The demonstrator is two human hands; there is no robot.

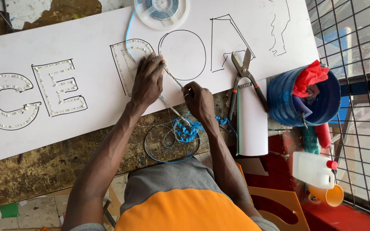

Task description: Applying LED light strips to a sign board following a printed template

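My left hand (147, 79) lies flat, fingers spread narrow, pressing on the white sign board (91, 47) right at the outlined letter (129, 64) half filled with small LED beads. My right hand (198, 102) sits just beside it at the board's lower edge, fingers pinched shut on a thin LED strip (171, 77) that runs up under my left fingertips. Blue wire (127, 30) runs from the letter up to a clear reel (161, 12) at the board's top edge. Loose coil of blue and grey wire (174, 141) lies on the worn wooden tabletop (43, 167) between my forearms, touching the board's near edge. Tin snips (245, 75) rest on the board's right corner, well clear of my right hand. White rolled sheet (252, 122) lies just right of my wrist. Blue bucket (305, 98) with red cloth (309, 76) is crowded against the wire grille (356, 64). White jug (314, 169) and orange cup (328, 196) sit lower right. Open room: bare board between the letters, tabletop to my left.
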